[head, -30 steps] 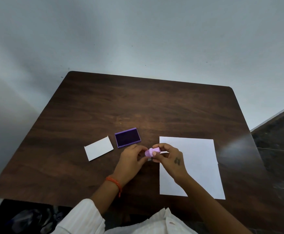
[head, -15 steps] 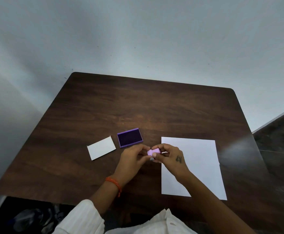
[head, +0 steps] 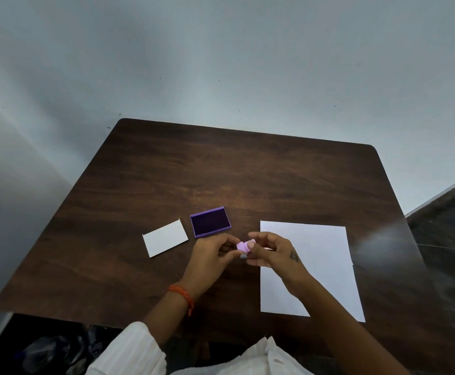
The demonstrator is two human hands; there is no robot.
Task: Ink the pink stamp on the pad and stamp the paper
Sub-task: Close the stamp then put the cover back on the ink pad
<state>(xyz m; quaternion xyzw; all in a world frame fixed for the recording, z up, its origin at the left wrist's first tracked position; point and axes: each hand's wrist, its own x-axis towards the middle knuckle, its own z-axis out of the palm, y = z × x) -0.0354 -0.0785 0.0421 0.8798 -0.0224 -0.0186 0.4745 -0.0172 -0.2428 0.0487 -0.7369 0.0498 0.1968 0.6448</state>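
Both hands meet over the dark wooden table, just above its near half, with the pink stamp pinched between them. The left hand curls its fingers around the stamp's left end, and the right hand closes its thumb and fingertips on the right end, so each hand grips the same small piece. The stamp is held in the air, off the table, between the ink pad and the sheet of paper. The purple ink pad lies open just beyond the left hand, its dark inked face up. To its left, close by but apart, sits a small white card. The large white paper lies flat to the right, and the right wrist and forearm cross over its near left part. An orange band circles the left wrist.
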